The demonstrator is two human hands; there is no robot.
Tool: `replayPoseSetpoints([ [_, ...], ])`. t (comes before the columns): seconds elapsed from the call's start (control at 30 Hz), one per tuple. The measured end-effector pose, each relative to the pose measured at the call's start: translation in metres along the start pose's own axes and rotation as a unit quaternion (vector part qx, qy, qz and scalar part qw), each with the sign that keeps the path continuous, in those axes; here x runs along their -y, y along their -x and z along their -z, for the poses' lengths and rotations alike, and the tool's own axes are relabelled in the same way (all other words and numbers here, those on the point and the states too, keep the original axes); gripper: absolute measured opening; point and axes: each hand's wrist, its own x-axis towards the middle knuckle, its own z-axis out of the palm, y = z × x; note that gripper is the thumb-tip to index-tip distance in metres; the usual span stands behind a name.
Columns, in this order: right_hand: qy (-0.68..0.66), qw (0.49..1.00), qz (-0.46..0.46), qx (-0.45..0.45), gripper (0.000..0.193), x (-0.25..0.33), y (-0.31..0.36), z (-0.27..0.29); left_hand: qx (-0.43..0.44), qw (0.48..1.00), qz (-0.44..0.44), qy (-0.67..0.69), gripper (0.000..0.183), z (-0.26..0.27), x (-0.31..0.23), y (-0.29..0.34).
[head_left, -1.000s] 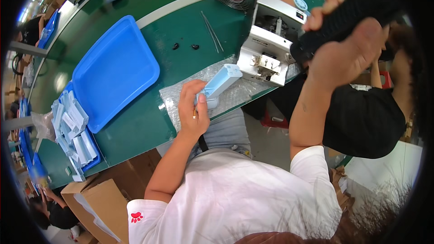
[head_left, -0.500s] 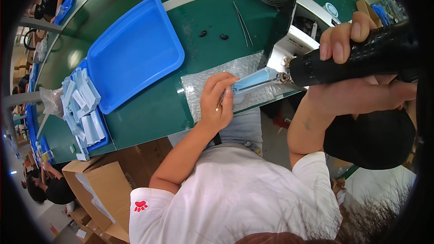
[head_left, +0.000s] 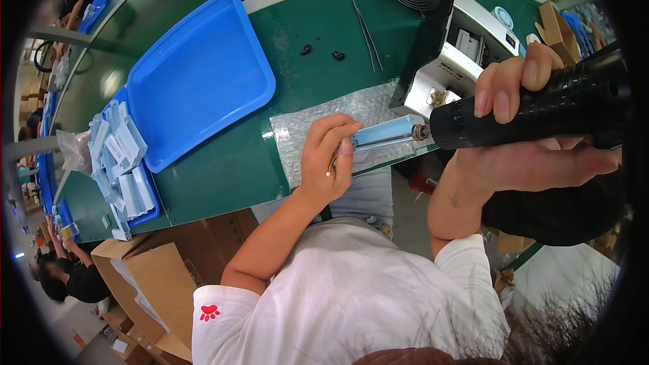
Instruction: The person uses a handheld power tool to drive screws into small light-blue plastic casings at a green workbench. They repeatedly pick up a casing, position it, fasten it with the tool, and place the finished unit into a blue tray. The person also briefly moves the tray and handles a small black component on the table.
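At centre frame, the left hand (head_left: 329, 157) pinched a pale blue rectangular plastic piece (head_left: 385, 134) against the bubble-wrap sheet (head_left: 318, 122). The right hand (head_left: 534, 128) gripped a black cylindrical power screwdriver (head_left: 534, 111), its tip meeting the piece's end. Keeping the driver in line with the piece would likely prevent slipping.

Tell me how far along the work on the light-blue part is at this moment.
Done: nothing finished is distinguishable; the large blue plastic tray holds nothing. In hand: the left hand pins a light-blue oblong plastic part on the bubble-wrap sheet, while the right hand holds the black electric screwdriver, tip at the part's end. Left: a pile of similar light-blue parts waits beside the tray.
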Motion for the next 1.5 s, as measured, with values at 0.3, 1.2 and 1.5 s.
replayPoseSetpoints([
  [0.3, 0.001, 0.998, 0.012, -0.057, 0.081, -0.001, 0.013, 0.006, 0.022, 0.998, -0.029, -0.045, 0.024, 0.002, 0.0, 0.003],
  [1.2, 0.141, 0.981, 0.042, -0.124, 0.074, 0.039, -0.02, 0.022, -0.011, 0.999, -0.013, -0.038, 0.021, -0.002, -0.007, 0.0],
  [1.5, 0.049, 0.998, 0.023, -0.028, 0.093, 0.063, -0.012, 0.016, -0.011, 0.999, -0.001, -0.031, 0.019, 0.002, -0.005, 0.004],
])
